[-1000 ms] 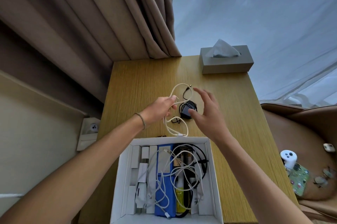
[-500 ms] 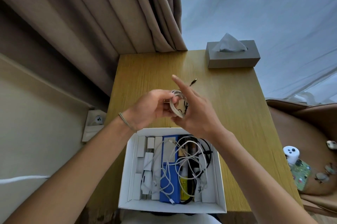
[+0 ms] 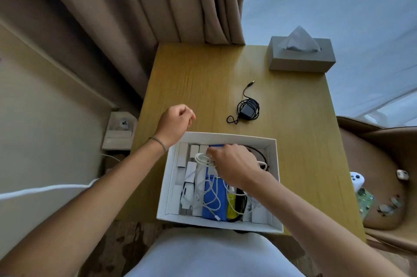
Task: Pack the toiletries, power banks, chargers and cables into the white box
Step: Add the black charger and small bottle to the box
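Right hand (image 3: 232, 165) fingers pinching white cable (image 3: 203, 159), lowering coil into box (image 3: 274, 177). Left hand (image 3: 174, 124) curled, empty. Black charger (image 3: 248, 110) at 12 o'clock, unpacked.

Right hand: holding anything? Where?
Right hand pinches the coiled white cable at the loop's side, over the white box. Left hand is curled, holding nothing.
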`<action>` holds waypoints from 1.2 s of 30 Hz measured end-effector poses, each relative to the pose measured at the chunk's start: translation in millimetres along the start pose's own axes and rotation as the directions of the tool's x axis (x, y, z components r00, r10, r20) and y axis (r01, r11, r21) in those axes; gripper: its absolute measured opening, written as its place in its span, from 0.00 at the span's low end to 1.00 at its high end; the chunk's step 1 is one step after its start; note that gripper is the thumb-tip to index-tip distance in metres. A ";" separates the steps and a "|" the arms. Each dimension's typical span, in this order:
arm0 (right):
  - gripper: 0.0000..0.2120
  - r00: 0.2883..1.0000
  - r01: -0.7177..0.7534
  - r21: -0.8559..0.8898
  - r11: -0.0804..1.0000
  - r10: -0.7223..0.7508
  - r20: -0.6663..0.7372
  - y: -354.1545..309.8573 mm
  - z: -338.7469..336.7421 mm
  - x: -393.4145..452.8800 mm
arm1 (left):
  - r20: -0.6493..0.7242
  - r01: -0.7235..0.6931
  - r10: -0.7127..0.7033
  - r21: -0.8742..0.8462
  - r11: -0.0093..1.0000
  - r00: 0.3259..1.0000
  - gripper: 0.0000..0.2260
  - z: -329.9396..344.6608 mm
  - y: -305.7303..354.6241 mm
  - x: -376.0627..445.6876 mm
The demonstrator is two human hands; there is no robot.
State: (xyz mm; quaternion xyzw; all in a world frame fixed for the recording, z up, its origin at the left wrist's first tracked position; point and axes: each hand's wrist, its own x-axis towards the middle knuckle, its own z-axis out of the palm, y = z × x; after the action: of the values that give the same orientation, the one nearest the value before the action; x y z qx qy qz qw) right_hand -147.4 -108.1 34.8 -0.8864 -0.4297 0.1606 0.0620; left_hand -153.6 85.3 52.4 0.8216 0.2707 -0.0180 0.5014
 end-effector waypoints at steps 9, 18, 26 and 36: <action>0.48 0.979 -0.058 -0.102 0.993 0.076 0.187 -16.7 54.5 1.2 | -0.006 -0.075 0.076 0.062 0.995 0.997 0.13 2.7 -9.5 -0.1; 0.63 0.950 0.005 0.008 1.000 -0.007 0.312 -13.6 1.0 -5.4 | 0.054 -0.160 0.152 0.210 0.964 0.987 0.10 12.6 -3.4 15.2; 0.20 0.987 -0.089 0.268 0.959 0.122 -0.106 46.6 -71.8 35.4 | 0.301 -0.146 0.004 0.450 0.881 0.954 0.07 37.4 7.3 59.2; 0.12 0.930 -0.318 0.595 0.738 0.365 0.045 125.2 -40.9 92.7 | 0.541 -0.244 -0.219 0.656 0.714 0.812 0.06 78.4 -10.7 112.7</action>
State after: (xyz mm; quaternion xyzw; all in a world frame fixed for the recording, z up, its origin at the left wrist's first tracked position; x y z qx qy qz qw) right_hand 13.0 -112.5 20.8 -0.8911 -0.1852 0.2618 0.3210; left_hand -43.5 71.8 -29.2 0.9037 0.0702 -0.3662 0.2103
